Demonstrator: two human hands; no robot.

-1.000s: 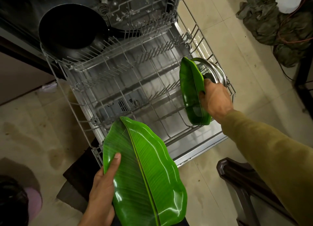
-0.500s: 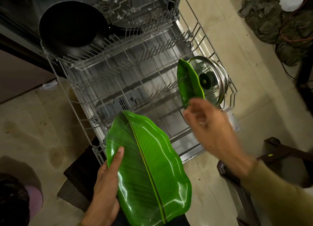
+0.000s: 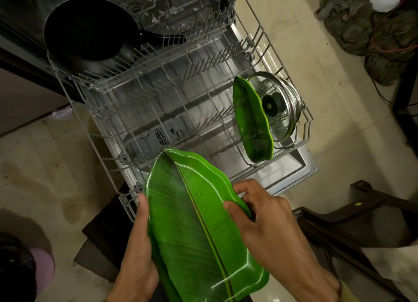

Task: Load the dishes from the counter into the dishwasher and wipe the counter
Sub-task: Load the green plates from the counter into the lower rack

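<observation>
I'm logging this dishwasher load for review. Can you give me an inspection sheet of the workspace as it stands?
Surface: lower rack pulled out over the open door, mostly unfilled.
Job's things: leaf plate on edge beside glass lid at the rack's right; black pan at the back; second leaf plate held above the rack's front.
Clutter: nothing seen in the rack.
Grippers: left hand and right hand both grip the held plate.
Cables: orange cord over a cloth pile.
Surroundings: tiled floor, dark chair.

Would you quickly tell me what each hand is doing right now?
Left hand: grips the left edge of the leaf-shaped plate.
Right hand: fingers curl over the same plate's right edge, holding it.
</observation>
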